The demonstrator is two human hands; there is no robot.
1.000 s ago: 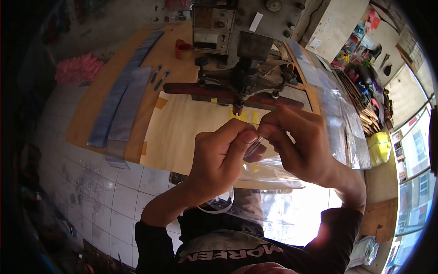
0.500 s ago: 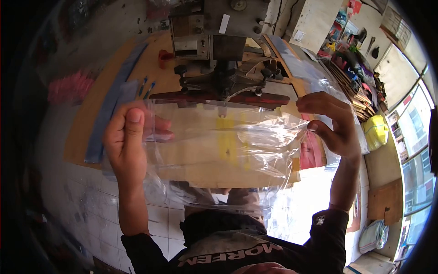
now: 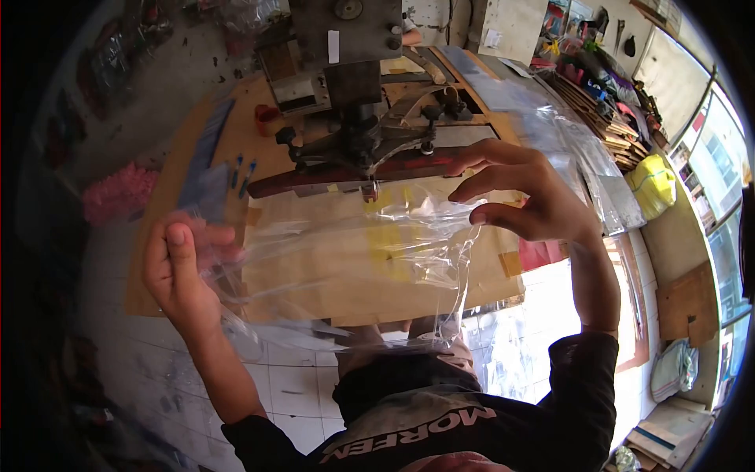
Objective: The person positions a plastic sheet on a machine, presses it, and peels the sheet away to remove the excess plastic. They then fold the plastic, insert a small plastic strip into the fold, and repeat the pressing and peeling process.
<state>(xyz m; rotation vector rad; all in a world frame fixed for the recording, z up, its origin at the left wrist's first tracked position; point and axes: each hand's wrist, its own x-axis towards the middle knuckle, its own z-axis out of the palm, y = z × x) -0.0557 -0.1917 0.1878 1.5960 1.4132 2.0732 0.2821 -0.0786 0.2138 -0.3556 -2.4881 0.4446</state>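
A clear, wrinkled plastic sheet point(image 3: 314, 267) is stretched between my two hands, over the tan work board point(image 3: 346, 303) and in front of the machine's dark red pressing bar point(image 3: 295, 181). My left hand point(image 3: 187, 271) closes on the sheet's left side, thumb in front, with the fingers showing through the film. At the upper right corner of the film is my right hand point(image 3: 531, 197), its thumb tip on the edge and its other fingers curved above. Glare hides part of the film near this hand.
A machine head point(image 3: 346, 43) rises beyond the bar. On the table lie two blue pens point(image 3: 241, 173), a red cup-like thing point(image 3: 266, 119) and more plastic sheets point(image 3: 503, 90). Pink material point(image 3: 122, 193) is at left; a yellow sack point(image 3: 651, 185) stands right. Behind the machine shows another person's arm point(image 3: 410, 31).
The view has turned slightly. Both hands and the plastic sheet have shifted left relative to the pressing bar, and another person's arm has come into sight behind the machine.
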